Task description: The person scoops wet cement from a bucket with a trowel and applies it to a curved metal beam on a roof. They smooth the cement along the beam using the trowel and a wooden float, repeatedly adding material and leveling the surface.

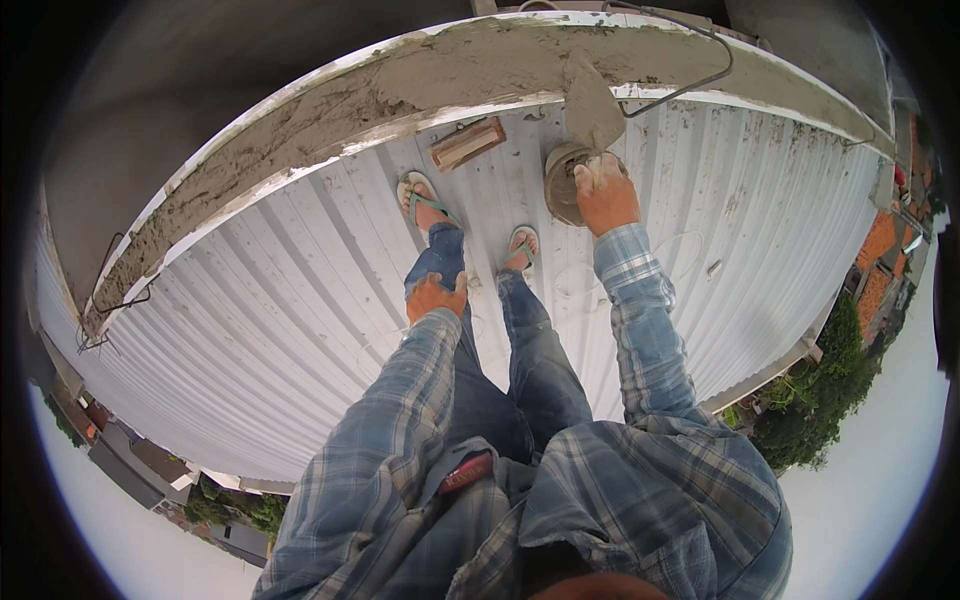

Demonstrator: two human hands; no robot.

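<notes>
My right hand [604, 192] is closed around the handle of a mortar-smeared trowel [594, 108], and the handle is mostly hidden in my fist. The trowel's blade points away from me and reaches to the mortar-covered ledge [480, 70]. Just below the blade, partly behind my hand, stands a round bucket [562, 190] with grey mortar on its inside. My left hand [436, 297] lies open on the jeans at my left knee and holds nothing. A wooden hand float [467, 145] rests on the roof sheet, beyond my left foot.
I stand in flip-flops on a pale corrugated metal roof [330, 260] spotted with mortar. A bent steel rod [700, 82] sticks out over the ledge at the right, and more bent wire [118, 303] juts out at the far left. Trees [820, 400] show beyond the roof's right edge.
</notes>
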